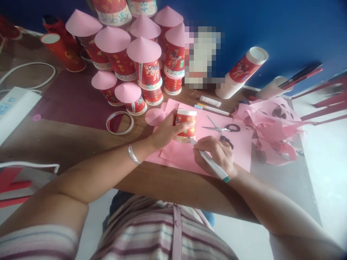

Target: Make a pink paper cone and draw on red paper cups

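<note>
My left hand [169,127] is wrapped round a red paper cup [187,119] with a white band at its top and a pale, patterned band at its bottom. My right hand [215,153] grips a white marker pen [213,164] with a green end. The pen's tip meets or nearly meets the cup's lower pale band; exact contact I cannot make out. Beneath both hands lie pink paper sheets [238,151]. Scissors [217,128] with dark handles rest half open on the paper, just beyond my right hand.
Several red cups topped with pink paper cones [143,50] stand at the back left. A roll of tape [119,122] lies left of the pink sheets. Pink paper scraps [282,133] are heaped on the right. Behind stand a tall tube [238,76], a glue stick [210,101] and a marker [214,109].
</note>
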A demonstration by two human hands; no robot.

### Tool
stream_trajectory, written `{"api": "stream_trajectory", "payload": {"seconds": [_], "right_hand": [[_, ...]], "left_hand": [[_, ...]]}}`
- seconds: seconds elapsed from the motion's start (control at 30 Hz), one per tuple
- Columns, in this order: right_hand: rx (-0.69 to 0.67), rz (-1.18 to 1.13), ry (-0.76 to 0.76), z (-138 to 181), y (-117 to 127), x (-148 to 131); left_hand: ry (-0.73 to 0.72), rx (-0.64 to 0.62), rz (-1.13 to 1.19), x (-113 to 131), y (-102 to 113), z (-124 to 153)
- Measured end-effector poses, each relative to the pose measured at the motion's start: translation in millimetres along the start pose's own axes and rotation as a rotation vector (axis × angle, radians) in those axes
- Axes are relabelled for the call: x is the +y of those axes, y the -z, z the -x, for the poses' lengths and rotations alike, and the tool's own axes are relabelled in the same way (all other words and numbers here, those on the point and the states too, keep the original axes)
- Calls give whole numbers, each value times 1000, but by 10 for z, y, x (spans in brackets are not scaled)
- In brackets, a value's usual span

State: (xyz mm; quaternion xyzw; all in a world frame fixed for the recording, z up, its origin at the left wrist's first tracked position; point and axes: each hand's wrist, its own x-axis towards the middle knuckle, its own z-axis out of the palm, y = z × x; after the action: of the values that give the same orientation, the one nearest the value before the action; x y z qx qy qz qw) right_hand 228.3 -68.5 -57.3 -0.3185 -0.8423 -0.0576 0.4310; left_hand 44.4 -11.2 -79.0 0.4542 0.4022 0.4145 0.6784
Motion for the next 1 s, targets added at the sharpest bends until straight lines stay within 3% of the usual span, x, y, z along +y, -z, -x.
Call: {"api": "stream_trajectory", "payload": {"seconds": [0.67,1.0], "right_hand": [[-124,-117,-165,-9,66,-82],[-52,-99,-74,-10,64,-58]], "left_hand": [[-6,-5,3,-16,5,-9],[-1,-33,43,-8,5,-15]]}}
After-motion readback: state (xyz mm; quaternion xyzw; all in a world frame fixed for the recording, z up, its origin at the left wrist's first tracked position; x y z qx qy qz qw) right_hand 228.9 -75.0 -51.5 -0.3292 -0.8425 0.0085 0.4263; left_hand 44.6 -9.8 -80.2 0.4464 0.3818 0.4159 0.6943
